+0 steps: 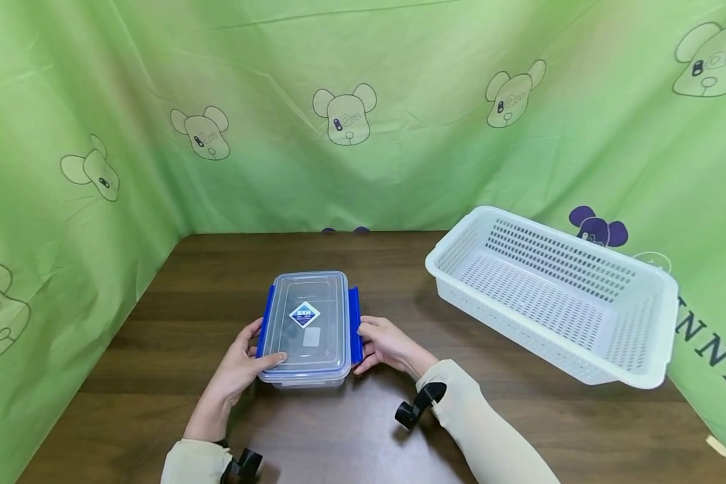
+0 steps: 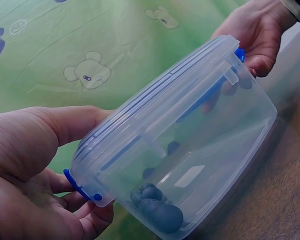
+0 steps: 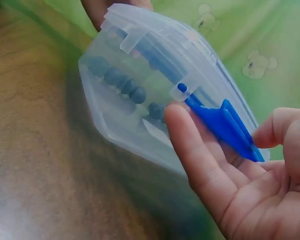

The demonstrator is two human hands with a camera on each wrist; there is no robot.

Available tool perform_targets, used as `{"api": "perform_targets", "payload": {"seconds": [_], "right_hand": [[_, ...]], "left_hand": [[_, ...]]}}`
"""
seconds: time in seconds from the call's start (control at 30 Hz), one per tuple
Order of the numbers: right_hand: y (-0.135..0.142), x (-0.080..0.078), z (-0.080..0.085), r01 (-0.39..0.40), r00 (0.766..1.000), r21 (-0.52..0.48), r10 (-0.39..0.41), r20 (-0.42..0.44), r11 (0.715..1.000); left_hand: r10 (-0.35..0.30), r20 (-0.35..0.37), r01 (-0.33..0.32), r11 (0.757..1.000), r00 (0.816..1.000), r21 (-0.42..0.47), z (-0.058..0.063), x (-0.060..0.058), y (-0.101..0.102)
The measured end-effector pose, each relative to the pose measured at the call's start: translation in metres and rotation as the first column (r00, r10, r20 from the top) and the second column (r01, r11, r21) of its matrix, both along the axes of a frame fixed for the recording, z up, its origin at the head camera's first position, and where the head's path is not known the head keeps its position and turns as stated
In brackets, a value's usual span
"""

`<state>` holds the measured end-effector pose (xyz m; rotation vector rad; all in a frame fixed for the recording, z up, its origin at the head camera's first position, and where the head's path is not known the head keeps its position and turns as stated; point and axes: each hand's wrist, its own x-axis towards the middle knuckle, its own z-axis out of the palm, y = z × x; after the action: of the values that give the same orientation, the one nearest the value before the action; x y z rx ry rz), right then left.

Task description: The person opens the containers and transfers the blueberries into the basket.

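Observation:
A clear plastic food container (image 1: 312, 323) with a lid and blue side latches sits on the table in front of me. Dark blue round pieces (image 2: 160, 210) show through its wall. My left hand (image 1: 242, 366) grips the left side, with the thumb on the lid and the fingers at the left latch (image 2: 77, 186). On the other side, my right hand (image 1: 387, 343) pinches the right latch (image 3: 225, 127), thumb above and fingers beneath. That latch stands flared out from the container's wall.
To the right stands a white perforated plastic basket (image 1: 532, 296), set at an angle. The brown wooden table (image 1: 175, 323) meets a green curtain (image 1: 266, 181) with mouse-like prints at the back and sides.

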<state>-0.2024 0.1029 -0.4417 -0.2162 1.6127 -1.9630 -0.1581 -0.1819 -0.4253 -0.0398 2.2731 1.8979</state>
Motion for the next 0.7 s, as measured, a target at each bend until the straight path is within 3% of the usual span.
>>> {"api": "perform_targets", "payload": {"seconds": [0.43, 0.7], "right_hand": [[0.001, 0.002, -0.018, 0.048, 0.994, -0.026, -0.045, 0.101, 0.999], [0.002, -0.002, -0.021, 0.054, 0.996, 0.015, -0.055, 0.071, 0.998]], "left_hand": [[-0.028, 0.006, 0.028, 0.999, 1.000, -0.015, -0.002, 0.001, 0.000], [-0.034, -0.017, 0.034, 0.999, 0.999, 0.021, -0.001, -0.001, -0.001]]}}
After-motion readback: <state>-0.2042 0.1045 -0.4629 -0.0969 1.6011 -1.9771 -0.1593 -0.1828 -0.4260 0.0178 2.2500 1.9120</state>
